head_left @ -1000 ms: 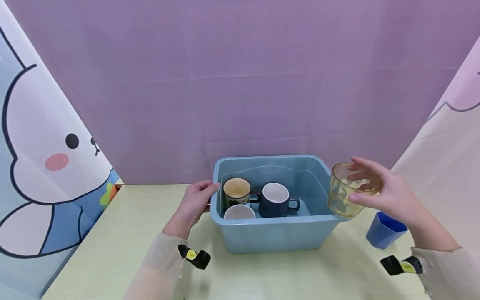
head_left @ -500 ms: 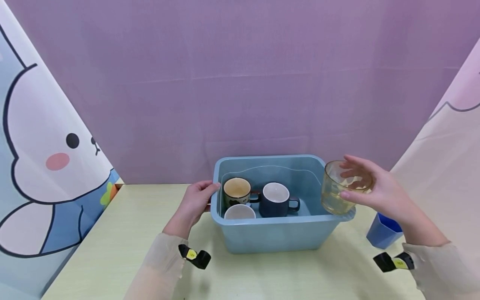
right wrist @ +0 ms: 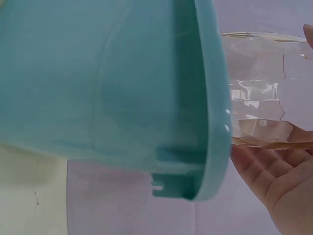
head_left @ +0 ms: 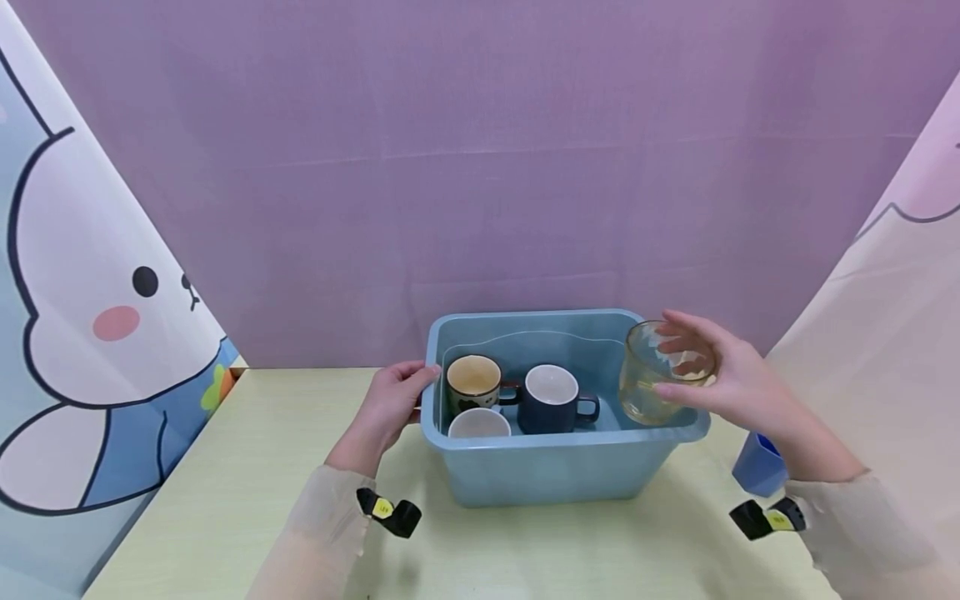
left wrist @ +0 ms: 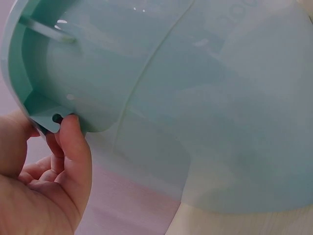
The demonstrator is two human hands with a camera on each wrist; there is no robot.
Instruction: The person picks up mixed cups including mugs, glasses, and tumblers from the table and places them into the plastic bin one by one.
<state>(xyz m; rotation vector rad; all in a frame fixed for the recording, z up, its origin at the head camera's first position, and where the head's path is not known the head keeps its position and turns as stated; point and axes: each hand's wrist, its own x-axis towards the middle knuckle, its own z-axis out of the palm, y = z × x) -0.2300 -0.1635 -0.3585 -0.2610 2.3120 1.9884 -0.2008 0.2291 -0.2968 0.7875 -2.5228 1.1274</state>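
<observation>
A light blue plastic tub [head_left: 555, 471] stands on the table. My left hand [head_left: 386, 408] pinches its left rim, thumb on top, and the left wrist view shows the fingers [left wrist: 76, 147] curled under the lip. My right hand [head_left: 720, 375] grips a clear amber-tinted glass [head_left: 647, 379] by its sides, over the right end of the tub. In the right wrist view the glass [right wrist: 257, 88] shows past the tub's rim [right wrist: 220, 98]. Inside the tub are a cream patterned mug [head_left: 474, 377], a dark blue mug [head_left: 551, 412] with a white inside, and a white-inside cup [head_left: 480, 424].
A blue angular cup [head_left: 757, 467] stands on the table right of the tub, partly hidden behind my right wrist. A purple curtain [head_left: 487, 167] hangs behind the table. Printed cloths flank it, the left one showing a cartoon rabbit [head_left: 82, 250].
My right hand has carried the glass leftward, from beside the tub's right rim to over its right end. The left hand stays on the rim.
</observation>
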